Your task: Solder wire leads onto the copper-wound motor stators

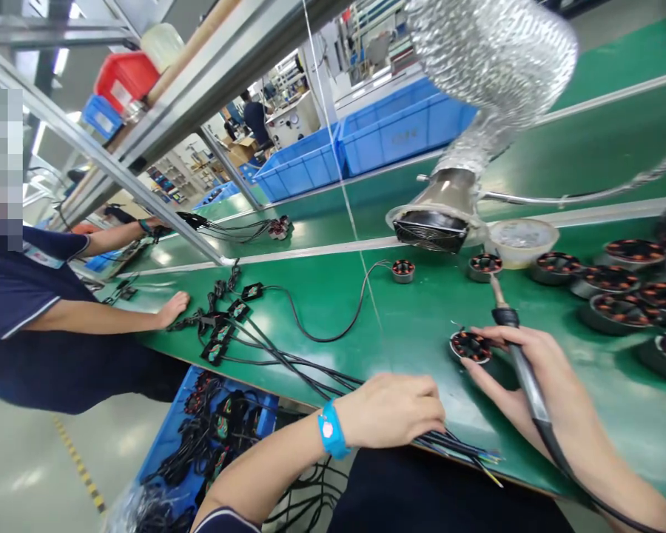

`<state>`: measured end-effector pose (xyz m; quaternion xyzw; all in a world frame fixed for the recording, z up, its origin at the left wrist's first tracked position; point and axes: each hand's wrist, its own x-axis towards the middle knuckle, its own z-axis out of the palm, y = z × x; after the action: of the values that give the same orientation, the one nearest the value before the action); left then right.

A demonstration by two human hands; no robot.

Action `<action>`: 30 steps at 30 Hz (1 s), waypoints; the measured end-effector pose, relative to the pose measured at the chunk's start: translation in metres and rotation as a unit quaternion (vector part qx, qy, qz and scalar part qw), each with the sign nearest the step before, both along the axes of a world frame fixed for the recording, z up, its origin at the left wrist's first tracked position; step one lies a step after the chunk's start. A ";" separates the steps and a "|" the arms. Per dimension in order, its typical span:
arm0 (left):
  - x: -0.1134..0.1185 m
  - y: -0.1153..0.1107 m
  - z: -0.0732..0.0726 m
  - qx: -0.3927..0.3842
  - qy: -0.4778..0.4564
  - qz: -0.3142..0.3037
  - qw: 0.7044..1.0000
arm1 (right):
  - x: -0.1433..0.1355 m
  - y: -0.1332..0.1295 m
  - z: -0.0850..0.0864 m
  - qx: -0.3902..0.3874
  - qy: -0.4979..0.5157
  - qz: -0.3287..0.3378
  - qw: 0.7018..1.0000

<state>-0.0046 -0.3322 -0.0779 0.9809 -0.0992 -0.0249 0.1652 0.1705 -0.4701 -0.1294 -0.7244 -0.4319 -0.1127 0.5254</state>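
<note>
My left hand (391, 409), with a blue wristband, is closed over a bundle of black cables (449, 443) at the bench's front edge. Stripped coloured wire ends stick out to its right. My right hand (549, 385) has a soldering iron (525, 374) lying across it, tip pointing away. Its thumb and index finger also pinch a motor stator (471, 346) with copper windings, low over the green bench. Just beyond the iron's tip is another stator (485, 266). Farther left, a small stator (403, 271) lies joined to a black cable (322, 338).
Several stators (616, 311) crowd the right side by a translucent bowl (525, 240). A fume extraction hood (438, 215) hangs above. Small circuit boards (217, 344) with cables lie left, near a co-worker's hand (175, 307). A blue crate (163, 437) of cables stands below.
</note>
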 end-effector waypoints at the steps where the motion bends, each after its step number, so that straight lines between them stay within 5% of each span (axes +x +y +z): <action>1: 0.000 -0.001 -0.002 0.018 -0.001 -0.005 1.000 | 0.001 0.000 0.000 0.000 -0.004 -0.006 1.000; 5: 0.007 -0.001 -0.006 0.066 -0.013 0.037 0.997 | 0.003 0.000 0.001 -0.001 -0.009 -0.012 1.000; 10: 0.016 0.002 -0.005 0.037 -0.040 0.154 0.987 | 0.003 -0.001 0.001 0.003 -0.017 -0.036 0.999; 17: 0.028 -0.001 0.005 -0.080 -0.027 0.145 0.986 | -0.001 -0.010 0.005 -0.007 0.049 -0.016 0.999; 23: 0.044 0.000 0.019 -0.234 -0.076 0.166 0.955 | -0.001 -0.010 0.008 0.002 0.090 0.029 0.996; 30: 0.062 0.006 0.028 -0.304 -0.105 0.187 0.928 | -0.003 -0.007 0.021 -0.008 0.070 0.079 0.994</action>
<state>0.0579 -0.3266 -0.0494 0.8814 0.0663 0.1412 0.4458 0.1677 -0.4768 -0.1084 -0.6982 -0.4508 -0.0169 0.5559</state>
